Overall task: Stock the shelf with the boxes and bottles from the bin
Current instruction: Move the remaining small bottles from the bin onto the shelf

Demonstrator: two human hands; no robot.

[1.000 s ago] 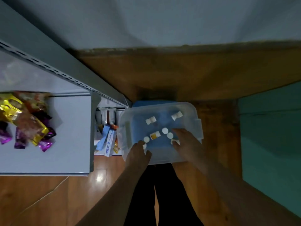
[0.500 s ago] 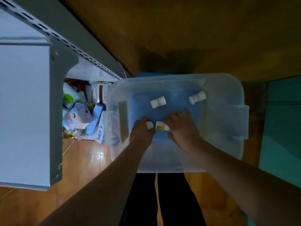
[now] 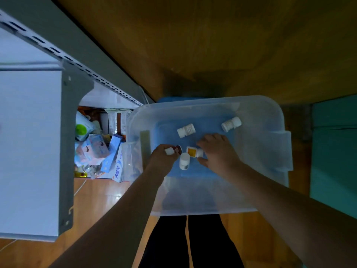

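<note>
A clear plastic bin (image 3: pixel 270 122) stands on the floor in front of me with several small white bottles inside. My left hand (image 3: pixel 164 159) is closed around a white-capped bottle with a dark red label (image 3: pixel 174 150). My right hand (image 3: pixel 218 151) grips a bottle with an orange label (image 3: pixel 193 152). A loose white bottle (image 3: pixel 184 161) lies between my hands. Two more white bottles (image 3: pixel 186 130) (image 3: pixel 231 123) lie further back in the bin. The grey shelf unit (image 3: pixel 31 144) stands to the left.
The lowest shelf level (image 3: pixel 98 147) holds packets, a toothpaste box and other boxes beside the bin's left wall. A teal surface (image 3: pixel 334 151) is at the right. My legs (image 3: pixel 193 242) are below the bin on the wooden floor.
The view has closed in on the bin. My left hand has picked up the red-labelled bottle and my right hand has closed on the orange-labelled one.
</note>
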